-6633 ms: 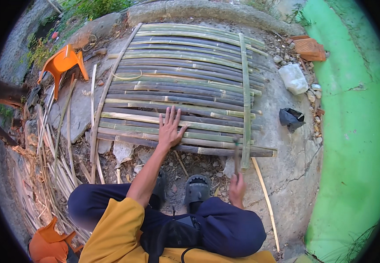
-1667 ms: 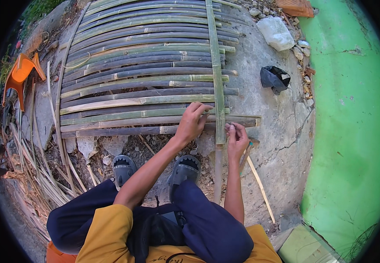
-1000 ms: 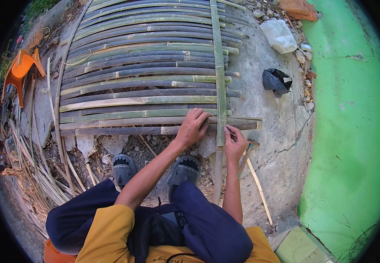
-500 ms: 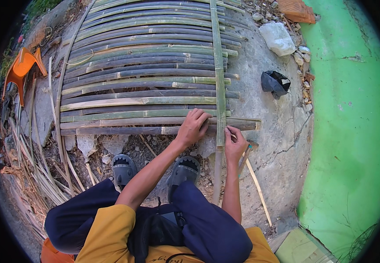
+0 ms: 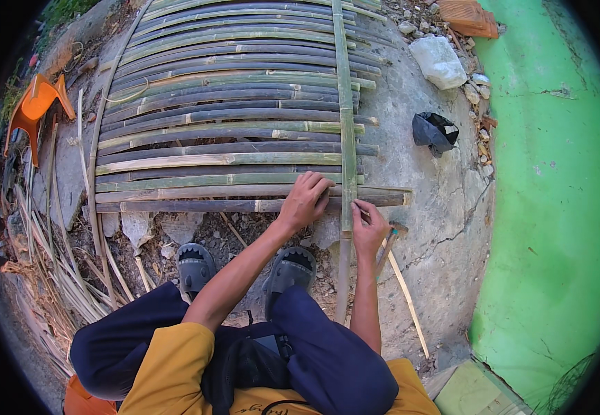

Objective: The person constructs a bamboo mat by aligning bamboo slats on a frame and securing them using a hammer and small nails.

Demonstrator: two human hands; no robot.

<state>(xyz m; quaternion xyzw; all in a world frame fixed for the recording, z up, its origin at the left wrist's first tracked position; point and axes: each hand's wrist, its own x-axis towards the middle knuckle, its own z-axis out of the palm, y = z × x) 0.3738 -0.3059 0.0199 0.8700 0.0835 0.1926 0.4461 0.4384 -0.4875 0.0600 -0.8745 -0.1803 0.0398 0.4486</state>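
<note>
So the bamboo slats (image 5: pixel 217 158) are lying side by side over the ground from about 10 to 12 o'clock, with the nearest ones reaching in to the middle of the view. A green bamboo crosspiece (image 5: pixel 346 117) is running over their right-hand ends, roughly along the 12-to-6 line, and a duller bamboo length (image 5: pixel 344 277) is poking out from its near end toward 6. The left hand (image 5: pixel 307 198) is resting on the nearest slats, just off the crosspiece at its 9 o'clock side, fingers curling down; I honestly can't tell if they're gripping anything. The right hand (image 5: pixel 369 228) is sitting at about 4 o'clock from the left one, thumb and forefinger coming together right by the crosspiece's edge. Can't tell if something tiny is sitting in that pinch, too small to make out. A hammer (image 5: pixel 399 227) is lying just beside the right hand at its 3 o'clock, partly hidden, and a thin pale strip (image 5: pixel 407 304) is stretching away toward 4 or 5. Farther out, a crumpled black bag (image 5: pixel 435 133) is lying on the concrete at 2, a whitish block (image 5: pixel 438 61) is sitting between 1 and 2, an orange chair (image 5: pixel 37 104) is standing around 10, and loose split strips (image 5: pixel 54 259) are piling up between 8 and 9.
</note>
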